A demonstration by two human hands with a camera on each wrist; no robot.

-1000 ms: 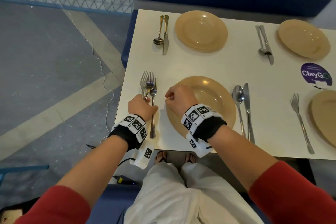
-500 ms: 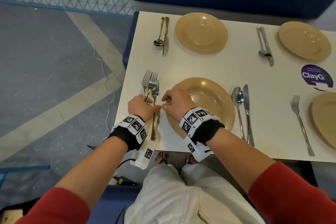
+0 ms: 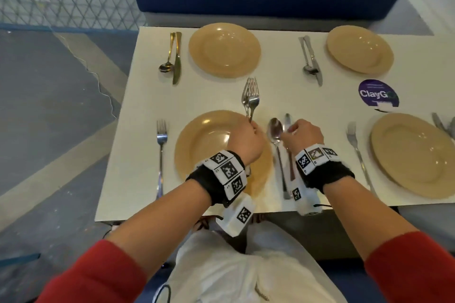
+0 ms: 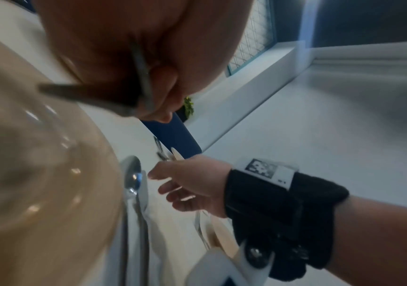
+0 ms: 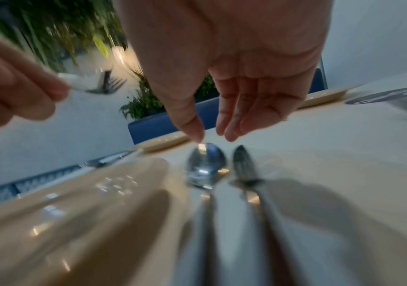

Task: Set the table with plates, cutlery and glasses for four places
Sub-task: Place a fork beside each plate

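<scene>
On the white table [image 3: 138, 155], a single fork [image 3: 161, 152] lies flat just left of the near tan plate [image 3: 197, 145]. Above that plate's right edge the left hand [image 3: 242, 140] is curled tight round the handles of a bunch of forks [image 3: 250, 98], their tines raised and pointing away. Beside the plate lie a spoon [image 3: 275, 130] and a knife [image 3: 287, 120]; the right hand [image 3: 304, 134] hovers over them, fingers loosely bent, holding nothing
</scene>
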